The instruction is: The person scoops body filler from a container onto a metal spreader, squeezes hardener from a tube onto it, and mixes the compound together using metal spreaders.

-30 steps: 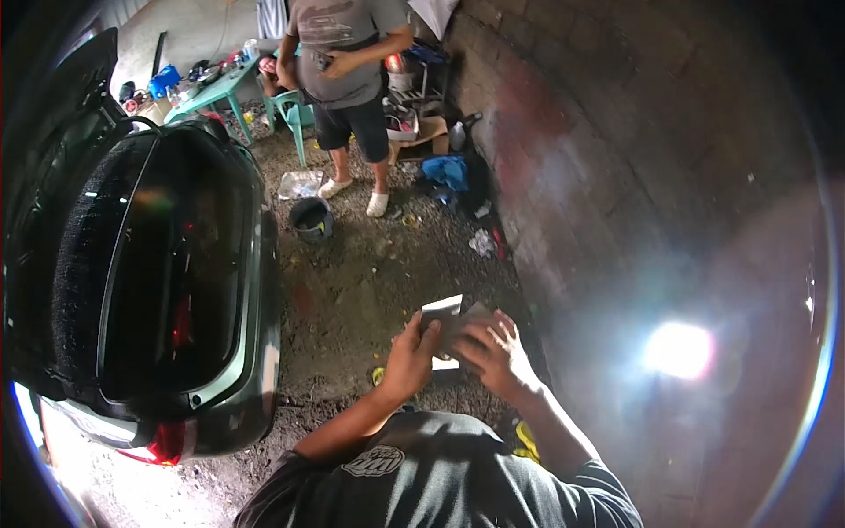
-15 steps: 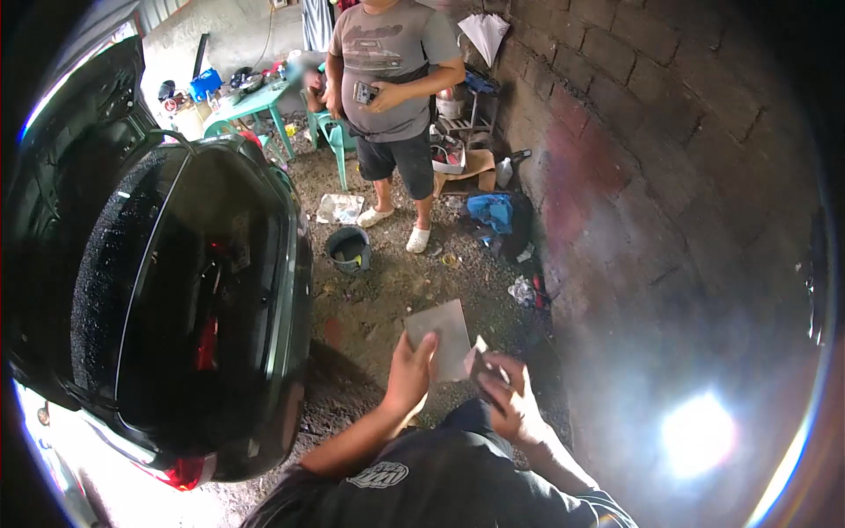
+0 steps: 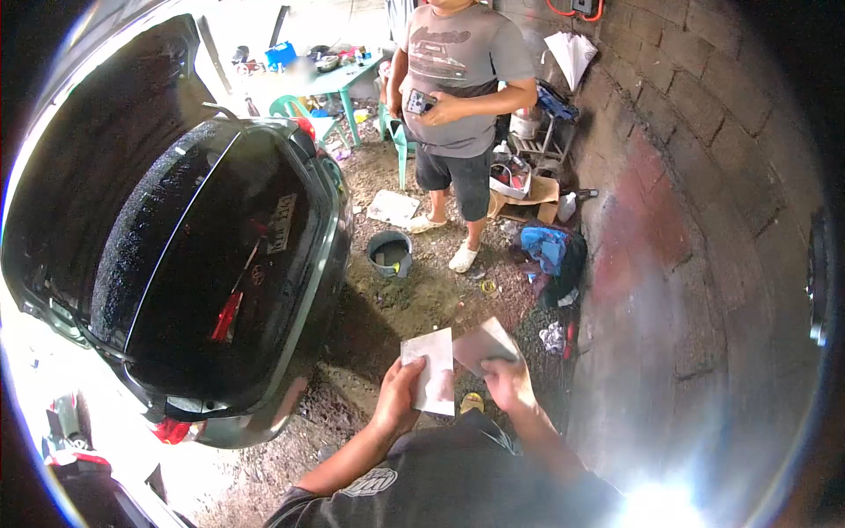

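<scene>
My left hand (image 3: 401,392) is closed on a pale, stiff-looking rectangular sheet (image 3: 433,356), with the thumb lying across its face. A second flat sheet (image 3: 482,345), grey-brown and tilted, is pinched in my right hand (image 3: 510,384). The two sheets are held side by side in front of my body, their near edges very close; whether they touch I cannot tell. What material they are is not clear, and part of each is covered by my fingers.
To the left stands a dark car (image 3: 202,255) with its rear hatch raised. Ahead are a dark bucket (image 3: 390,255) and a person (image 3: 462,97) holding a phone (image 3: 420,101). A block wall (image 3: 704,176) runs along the right, with a blue cloth bundle (image 3: 546,251) near its foot.
My right hand has swung its sheet up and flattened it out beside the left one. The left sheet has turned more upright. The view has shifted, so the surroundings sit further right.
</scene>
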The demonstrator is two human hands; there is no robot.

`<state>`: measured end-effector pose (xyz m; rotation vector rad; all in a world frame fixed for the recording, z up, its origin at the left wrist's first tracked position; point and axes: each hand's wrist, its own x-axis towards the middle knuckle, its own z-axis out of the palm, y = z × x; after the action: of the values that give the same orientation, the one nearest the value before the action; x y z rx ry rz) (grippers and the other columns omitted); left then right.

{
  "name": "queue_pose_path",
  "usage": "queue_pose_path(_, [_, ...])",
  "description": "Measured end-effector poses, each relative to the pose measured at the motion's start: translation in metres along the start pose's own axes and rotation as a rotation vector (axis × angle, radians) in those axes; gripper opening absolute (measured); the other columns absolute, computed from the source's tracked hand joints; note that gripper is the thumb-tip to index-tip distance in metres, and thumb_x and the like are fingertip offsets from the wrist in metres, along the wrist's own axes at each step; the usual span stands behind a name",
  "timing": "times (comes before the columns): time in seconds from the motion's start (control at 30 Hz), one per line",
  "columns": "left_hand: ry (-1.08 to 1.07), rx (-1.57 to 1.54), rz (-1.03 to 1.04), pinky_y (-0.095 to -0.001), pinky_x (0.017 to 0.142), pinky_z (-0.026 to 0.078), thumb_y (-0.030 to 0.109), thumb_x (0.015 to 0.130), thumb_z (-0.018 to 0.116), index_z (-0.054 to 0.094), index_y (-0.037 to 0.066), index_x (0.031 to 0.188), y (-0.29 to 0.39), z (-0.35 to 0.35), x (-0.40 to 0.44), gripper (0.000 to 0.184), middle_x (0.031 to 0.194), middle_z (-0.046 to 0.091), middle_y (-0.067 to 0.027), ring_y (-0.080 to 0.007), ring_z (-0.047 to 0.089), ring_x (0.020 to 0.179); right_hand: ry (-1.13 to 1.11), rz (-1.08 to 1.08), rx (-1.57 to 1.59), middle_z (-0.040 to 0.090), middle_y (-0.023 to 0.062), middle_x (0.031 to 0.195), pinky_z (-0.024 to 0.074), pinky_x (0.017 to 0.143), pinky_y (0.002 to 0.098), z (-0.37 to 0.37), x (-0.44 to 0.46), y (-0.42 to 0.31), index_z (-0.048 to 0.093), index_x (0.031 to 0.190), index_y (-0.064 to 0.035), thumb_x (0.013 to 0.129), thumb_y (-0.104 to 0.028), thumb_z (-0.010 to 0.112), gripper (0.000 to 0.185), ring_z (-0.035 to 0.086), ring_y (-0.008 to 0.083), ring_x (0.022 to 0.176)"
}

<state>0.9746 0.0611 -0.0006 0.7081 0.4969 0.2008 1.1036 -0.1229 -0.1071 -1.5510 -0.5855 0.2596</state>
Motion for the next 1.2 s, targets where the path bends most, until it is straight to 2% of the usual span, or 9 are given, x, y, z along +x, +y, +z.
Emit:
queue_pose_path(0.03, [0.037, 0.010, 0.010, -0.0342, 0.082, 0.054, 0.018, 0.096, 0.054, 0.049, -0.001, 0.122, -0.007, 0.011, 0.008, 0.032, 0.109, 0.063, -0.0117, -0.0199, 0.065, 0.092, -0.156, -0.424, -0.565, 0.063, 0.0094, 0.114, 0.0507, 0.088, 0.0369, -0.019, 0.015, 0.002, 0.057, 0.117, -0.0048, 0.072, 0.005, 0.062, 0.046, 0.062, 0.0240, 0.105])
queue_pose_path(0.1, [0.117, 0.002, 0.104, -0.0347, 0.081, 0.054, 0.019, 0.096, 0.055, 0.050, -0.001, 0.121, -0.020, 0.025, 0.030, 0.033, 0.109, 0.063, -0.0111, -0.0196, 0.065, 0.092, -0.198, -0.199, -0.238, 0.063, 0.0079, 0.111, 0.0507, 0.086, 0.0373, -0.025, 0.039, -0.011, 0.057, 0.117, -0.0057, 0.073, 0.007, 0.061, 0.046, 0.062, 0.0227, 0.102])
queue_pose_path(0.17, [0.200, -0.031, 0.172, -0.0360, 0.080, 0.054, 0.021, 0.096, 0.056, 0.050, 0.000, 0.121, -0.021, 0.028, 0.050, 0.033, 0.107, 0.063, -0.0104, -0.0199, 0.065, 0.092, -0.098, 0.488, 0.894, 0.064, 0.0080, 0.106, 0.0502, 0.084, 0.0370, -0.015, 0.065, -0.058, 0.056, 0.117, -0.0061, 0.076, 0.008, 0.058, 0.043, 0.062, 0.0213, 0.098])
queue_pose_path(0.23, [0.275, -0.071, 0.293, -0.0386, 0.076, 0.056, 0.022, 0.095, 0.056, 0.054, 0.003, 0.117, -0.018, 0.014, 0.070, 0.029, 0.103, 0.063, -0.0089, -0.0220, 0.065, 0.089, -0.369, 0.450, 0.997, 0.061, 0.0097, 0.113, 0.0481, 0.092, 0.0378, -0.041, 0.068, -0.061, 0.053, 0.121, -0.0024, 0.077, 0.010, 0.059, 0.046, 0.060, 0.0231, 0.107])
queue_pose_path(0.33, [0.460, -0.132, 0.308, -0.0407, 0.082, 0.056, 0.023, 0.096, 0.055, 0.053, 0.003, 0.119, -0.008, 0.016, 0.068, 0.031, 0.107, 0.063, -0.0098, -0.0239, 0.065, 0.095, -0.479, -0.083, 0.165, 0.058, 0.0123, 0.119, 0.0483, 0.087, 0.0348, -0.067, 0.093, -0.075, 0.054, 0.114, -0.0033, 0.082, 0.007, 0.054, 0.034, 0.058, 0.0242, 0.103])
queue_pose_path(0.57, [0.526, -0.208, 0.423, -0.0357, 0.081, 0.054, 0.016, 0.098, 0.054, 0.053, 0.005, 0.119, -0.021, 0.028, 0.088, 0.024, 0.105, 0.065, -0.0079, -0.0217, 0.065, 0.092, -0.719, -0.656, -0.106, 0.045, 0.0157, 0.132, 0.0379, 0.108, 0.0462, -0.001, 0.133, -0.108, 0.048, 0.136, -0.0117, 0.073, 0.009, 0.064, 0.069, 0.047, 0.0358, 0.124])
queue_pose_path(0.8, [0.620, -0.307, 0.532, -0.0370, 0.081, 0.057, 0.012, 0.097, 0.054, 0.050, 0.003, 0.121, 0.022, -0.014, 0.093, 0.026, 0.109, 0.063, -0.0103, -0.0229, 0.066, 0.096, -0.854, -0.752, -0.288, 0.048, 0.0125, 0.126, 0.0418, 0.102, 0.0458, 0.068, 0.182, -0.046, 0.054, 0.129, -0.0176, 0.082, -0.005, 0.071, 0.052, 0.048, 0.0359, 0.119])
queue_pose_path(1.07, [0.958, -0.525, 0.729, -0.0345, 0.089, 0.051, 0.025, 0.101, 0.052, 0.045, 0.002, 0.136, 0.103, -0.093, 0.080, 0.042, 0.123, 0.059, -0.0094, -0.0172, 0.060, 0.106, -0.871, -0.839, -0.558, 0.053, 0.0097, 0.121, 0.0398, 0.103, 0.0481, 0.147, 0.253, -0.023, 0.055, 0.127, -0.0147, 0.075, 0.002, 0.064, 0.056, 0.051, 0.0330, 0.118])
queue_pose_path(1.2, [0.799, 0.040, 0.891, -0.0328, 0.096, 0.048, 0.017, 0.103, 0.045, 0.037, 0.001, 0.145, 0.120, -0.121, 0.070, 0.046, 0.130, 0.056, -0.0098, -0.0182, 0.057, 0.114, -0.934, -1.053, -0.518, 0.054, 0.0064, 0.126, 0.0353, 0.107, 0.0544, 0.227, 0.286, -0.075, 0.055, 0.127, -0.0165, 0.074, -0.001, 0.064, 0.057, 0.049, 0.0306, 0.121])
